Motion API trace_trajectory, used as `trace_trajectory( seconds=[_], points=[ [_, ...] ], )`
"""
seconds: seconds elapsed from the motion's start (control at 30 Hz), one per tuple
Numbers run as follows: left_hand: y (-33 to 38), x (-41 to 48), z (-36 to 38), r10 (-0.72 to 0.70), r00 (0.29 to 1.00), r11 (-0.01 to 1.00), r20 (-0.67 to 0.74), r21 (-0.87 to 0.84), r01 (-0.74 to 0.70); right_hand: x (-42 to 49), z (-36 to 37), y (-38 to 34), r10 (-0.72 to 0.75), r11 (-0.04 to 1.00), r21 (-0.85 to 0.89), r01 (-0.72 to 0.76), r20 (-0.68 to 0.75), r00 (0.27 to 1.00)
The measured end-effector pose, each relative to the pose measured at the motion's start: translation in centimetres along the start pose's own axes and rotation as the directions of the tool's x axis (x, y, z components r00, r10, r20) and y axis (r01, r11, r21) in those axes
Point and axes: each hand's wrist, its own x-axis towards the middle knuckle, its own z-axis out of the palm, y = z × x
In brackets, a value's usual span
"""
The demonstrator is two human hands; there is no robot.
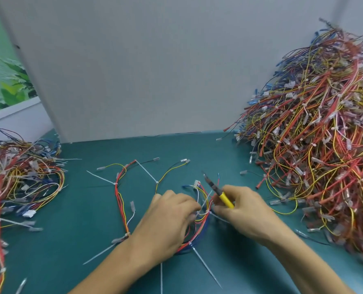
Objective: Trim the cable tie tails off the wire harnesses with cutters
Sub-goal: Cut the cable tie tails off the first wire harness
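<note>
A wire harness (121, 198) of red, yellow, blue and black wires lies spread on the green table (70, 240), with long white cable tie tails (206, 266) sticking out of it. My left hand (167, 217) grips the bundled wires near the middle of the harness. My right hand (244, 209) holds yellow-handled cutters (218, 192); their dark jaws point up and away to the left, above the wires. Between the two hands sits a cable tie on the bundle (208, 212). A white connector (197, 181) lies just beyond.
A tall heap of harnesses (316, 141) fills the right side. A lower pile of harnesses (17, 179) lies at the left. A grey partition (144, 71) stands along the table's far edge. Loose cut tie tails (21, 285) lie near the front edge.
</note>
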Motion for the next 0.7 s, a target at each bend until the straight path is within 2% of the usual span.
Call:
trace_trajectory(
  seconds=[0.1,0.17,0.23,0.33,0.43,0.7],
  points=[
    [0.0,1.2,0.7,-0.101,0.992,0.993,0.072,0.063,0.096,0.0,0.9,-0.2,0.005,0.999,-0.044,-0.005,-0.004,1.0],
    [-0.1,1.7,1.1,-0.145,0.982,0.989,0.123,0.041,0.14,0.0,1.1,-0.1,-0.001,0.999,-0.045,0.001,0.001,1.0],
    [-0.4,1.7,1.2,-0.183,0.971,0.978,0.157,-0.069,0.195,-0.1,1.5,-0.1,0.008,0.999,-0.045,-0.008,-0.006,1.0],
    [-0.7,1.5,1.0,-0.232,0.947,0.911,0.222,-0.291,0.292,-0.4,2.3,-0.4,0.03,0.995,-0.089,-0.035,-0.065,0.997],
    [-0.7,1.4,0.9,-0.258,0.917,0.865,0.306,-0.35,0.36,-0.4,2.8,-0.7,0.044,0.993,-0.104,-0.055,-0.103,0.994],
    [-0.3,1.1,1.2,-0.319,0.892,0.848,0.321,-0.322,0.42,-0.2,2.1,-1.4,0.045,0.994,0.102,-0.028,-0.171,0.984]
  ],
)
